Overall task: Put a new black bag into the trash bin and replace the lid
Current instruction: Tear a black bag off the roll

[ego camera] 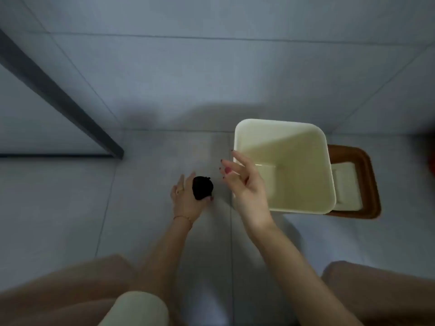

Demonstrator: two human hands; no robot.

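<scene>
A cream, square trash bin [306, 142] stands open and empty on the tiled floor at centre right. Its lid [367, 182], brown-rimmed with a cream flap, lies on the floor behind the bin's right side. My left hand [186, 201] is left of the bin and grips a small balled-up black bag [202, 187]. My right hand [244, 182] hovers at the bin's left rim with fingers spread and nothing in it, a short way from the bag.
Grey floor tiles meet a tiled wall at the top. A dark metal frame edge [70, 107] runs diagonally at the left. My knees fill the bottom corners. Something red [432, 161] shows at the right edge.
</scene>
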